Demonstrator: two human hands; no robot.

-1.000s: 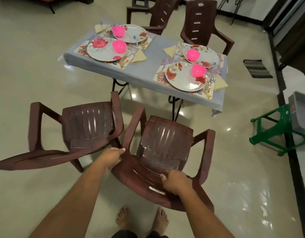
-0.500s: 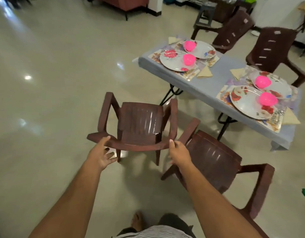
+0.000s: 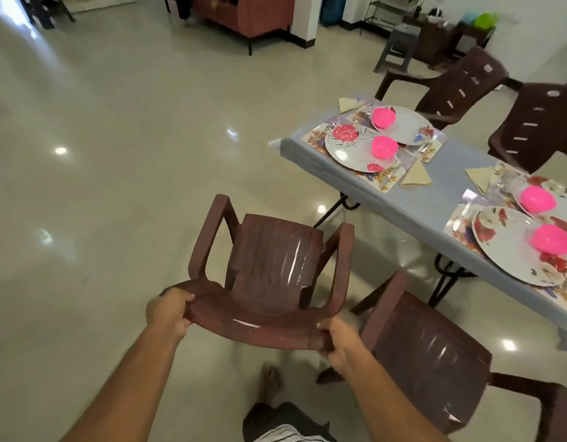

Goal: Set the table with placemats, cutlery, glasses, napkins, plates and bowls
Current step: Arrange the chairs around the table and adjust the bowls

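Observation:
A brown plastic armchair (image 3: 272, 266) stands in front of me, its back toward me. My left hand (image 3: 167, 312) grips the left end of its top rail and my right hand (image 3: 338, 341) grips the right end. Beyond it, the table (image 3: 413, 205) with a pale blue cloth carries floral placemats, flowered plates (image 3: 355, 151), pink bowls (image 3: 384, 146), folded beige napkins (image 3: 416, 177), glasses and cutlery.
A second brown armchair (image 3: 435, 355) stands right of the one I hold, close to the table. Two more brown chairs (image 3: 461, 81) sit on the table's far side. A grey stool (image 3: 397, 46) and a red cabinet (image 3: 244, 14) stand at the back. Glossy open floor lies to the left.
My hands left the right-hand chair and took hold of the left chair's top rail. The left hand went from open beside it to gripping. The view swung left.

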